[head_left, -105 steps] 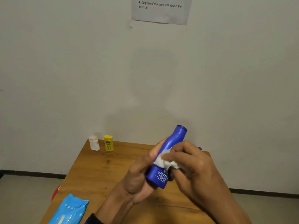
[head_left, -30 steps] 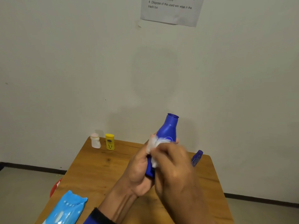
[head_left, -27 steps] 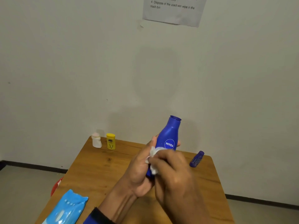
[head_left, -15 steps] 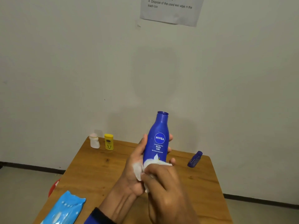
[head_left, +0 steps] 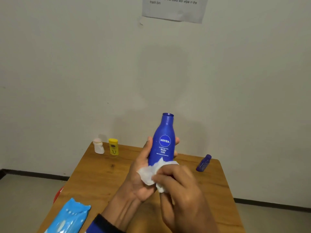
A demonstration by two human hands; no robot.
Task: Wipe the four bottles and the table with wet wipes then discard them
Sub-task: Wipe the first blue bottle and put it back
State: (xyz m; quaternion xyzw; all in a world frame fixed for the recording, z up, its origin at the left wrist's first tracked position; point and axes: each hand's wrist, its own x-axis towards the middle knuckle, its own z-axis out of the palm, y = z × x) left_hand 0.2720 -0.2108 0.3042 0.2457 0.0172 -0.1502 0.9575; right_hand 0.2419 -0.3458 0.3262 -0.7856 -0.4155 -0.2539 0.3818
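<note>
My left hand (head_left: 139,179) grips a tall blue lotion bottle (head_left: 164,140), held upright above the wooden table (head_left: 101,179) with its label facing me. My right hand (head_left: 181,190) presses a crumpled white wet wipe (head_left: 150,173) against the bottle's lower part, hiding its base. A small white bottle (head_left: 98,146) and a yellow bottle (head_left: 113,146) stand at the table's far left corner. A small dark blue bottle (head_left: 204,163) stands tilted near the far right edge.
A light blue pack of wet wipes (head_left: 67,217) lies at the table's near left edge. Something red (head_left: 58,194) shows on the floor just left of the table. A printed sheet (head_left: 175,8) hangs on the wall behind.
The lotion bottle has turned from slanted to upright, with its label now toward me. My right hand with the wipe has slid from the bottle's middle down to its lower end.
</note>
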